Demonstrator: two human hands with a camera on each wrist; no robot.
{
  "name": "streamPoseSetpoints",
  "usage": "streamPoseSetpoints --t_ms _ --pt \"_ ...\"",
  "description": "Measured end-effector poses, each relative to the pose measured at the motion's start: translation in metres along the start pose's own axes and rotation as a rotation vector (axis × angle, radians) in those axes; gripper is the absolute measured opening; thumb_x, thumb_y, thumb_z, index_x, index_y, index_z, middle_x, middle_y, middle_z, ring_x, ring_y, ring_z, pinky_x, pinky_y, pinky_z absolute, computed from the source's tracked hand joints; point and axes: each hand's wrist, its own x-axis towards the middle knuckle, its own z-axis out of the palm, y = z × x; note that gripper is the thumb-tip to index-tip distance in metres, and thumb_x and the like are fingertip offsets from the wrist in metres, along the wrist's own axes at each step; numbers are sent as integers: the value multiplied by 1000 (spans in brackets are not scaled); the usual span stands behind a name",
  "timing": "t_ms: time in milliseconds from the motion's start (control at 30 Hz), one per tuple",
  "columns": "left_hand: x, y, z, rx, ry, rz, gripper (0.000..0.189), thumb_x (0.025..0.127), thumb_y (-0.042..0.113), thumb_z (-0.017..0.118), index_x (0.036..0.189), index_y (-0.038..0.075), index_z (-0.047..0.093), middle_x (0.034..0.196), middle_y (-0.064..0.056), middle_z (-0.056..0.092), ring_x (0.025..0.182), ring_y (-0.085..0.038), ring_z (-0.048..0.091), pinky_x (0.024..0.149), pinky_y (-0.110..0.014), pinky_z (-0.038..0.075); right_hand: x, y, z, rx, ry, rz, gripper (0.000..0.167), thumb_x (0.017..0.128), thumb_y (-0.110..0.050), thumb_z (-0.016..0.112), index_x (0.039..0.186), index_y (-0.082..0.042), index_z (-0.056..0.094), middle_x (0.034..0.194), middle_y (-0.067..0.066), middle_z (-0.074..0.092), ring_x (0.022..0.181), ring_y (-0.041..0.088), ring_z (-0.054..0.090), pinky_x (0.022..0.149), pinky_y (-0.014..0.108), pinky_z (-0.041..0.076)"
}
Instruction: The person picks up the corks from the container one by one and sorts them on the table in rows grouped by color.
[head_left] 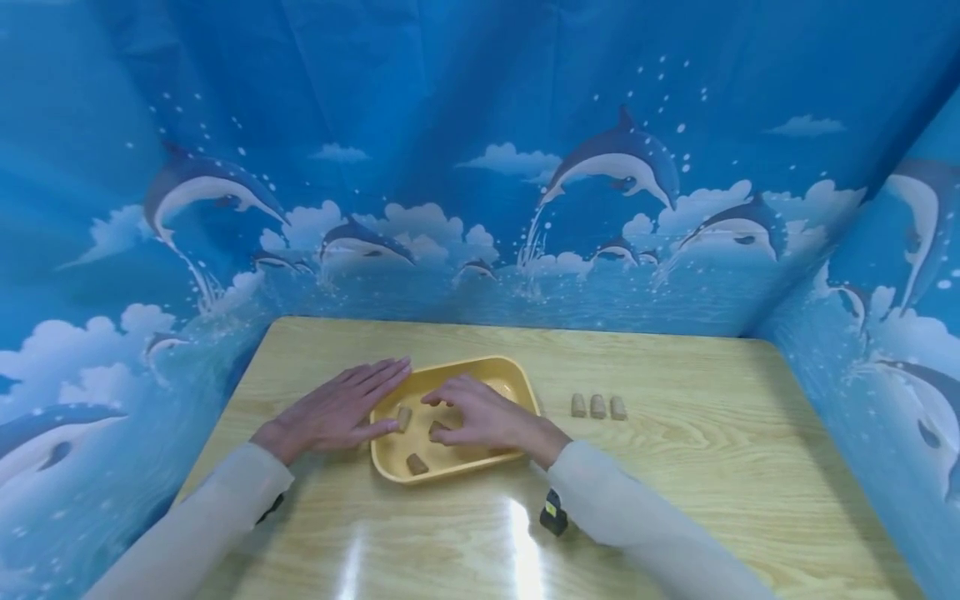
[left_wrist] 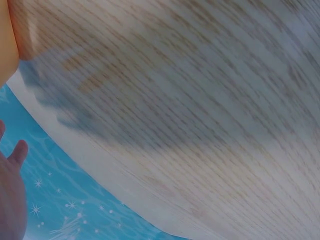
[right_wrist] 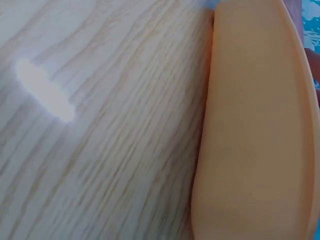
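Note:
A yellow plastic tray stands on the wooden table, with a few small brown cork-like blocks in it. My left hand is at the tray's left rim, fingers straight, its thumb reaching inside close to one block. Over the middle of the tray my right hand has its fingers bent and the thumb apart from them. Beside that thumb lies a partly hidden block. Another block rests near the tray's front wall. The right wrist view mostly shows the tray's outer wall.
To the right of the tray, three similar blocks stand in a row on the table. A blue curtain printed with dolphins hangs behind the table and along both sides. A small black device sits under the right wrist.

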Motion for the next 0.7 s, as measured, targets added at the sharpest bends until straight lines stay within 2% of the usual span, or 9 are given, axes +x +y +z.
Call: streamPoseSetpoints --t_ms 200,367,700 --pt "-2 -1 0 -6 20 14 87 110 66 48 177 21 15 185 -4 16 169 -34 25 134 -62 28 15 -11 7 -72 -21 -12 63 101 -50 75 152 -15 63 150 2 67 142 21 58 126 41 45" --pt "-1 -2 1 -5 7 17 88 109 69 45 178 23 11 185 -2 13 170 -32 22 135 -60 27 23 -17 10 -75 -16 13 61 101 -50 76 150 -15 64 148 2 69 141 21 60 124 41 48" --pt "-1 -4 2 -1 -14 10 88 110 69 44 178 24 10 185 2 9 171 -28 19 137 -57 25 38 -14 21 -121 -11 16 60 98 -48 80 146 -12 67 142 4 71 137 22 63 123 39 49"
